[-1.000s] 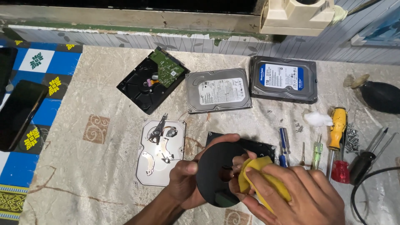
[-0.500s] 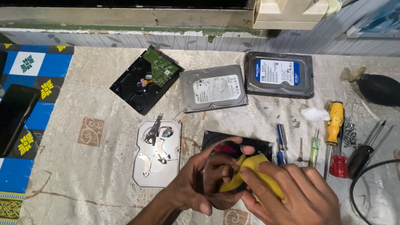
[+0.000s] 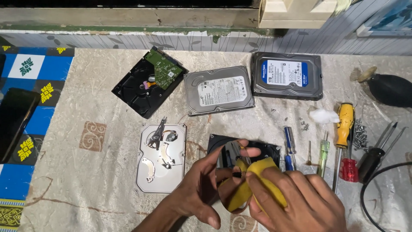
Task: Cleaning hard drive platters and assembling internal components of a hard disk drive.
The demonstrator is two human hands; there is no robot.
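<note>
My left hand (image 3: 199, 189) holds a shiny round disk platter (image 3: 228, 169) by its edge, tilted up so it mirrors the room. My right hand (image 3: 296, 202) presses a yellow cloth (image 3: 251, 182) against the platter's face. Both hands hover over a black drive case (image 3: 268, 150) near the table's front. An opened silver drive body (image 3: 161, 159) with its arm exposed lies just left of my left hand.
Farther back lie a black drive with a green circuit board (image 3: 148, 81), a silver drive (image 3: 219, 90) and a blue-labelled drive (image 3: 286, 75). Screwdrivers (image 3: 343, 129), loose screws (image 3: 358, 135), a cotton wad (image 3: 324, 115), a black air blower (image 3: 388, 88) and a dark phone (image 3: 15, 120) surround them.
The platter has tilted from showing a dark face to a mirror-bright one, and the yellow cloth has slid across it under my right hand. The camera view shifted slightly.
</note>
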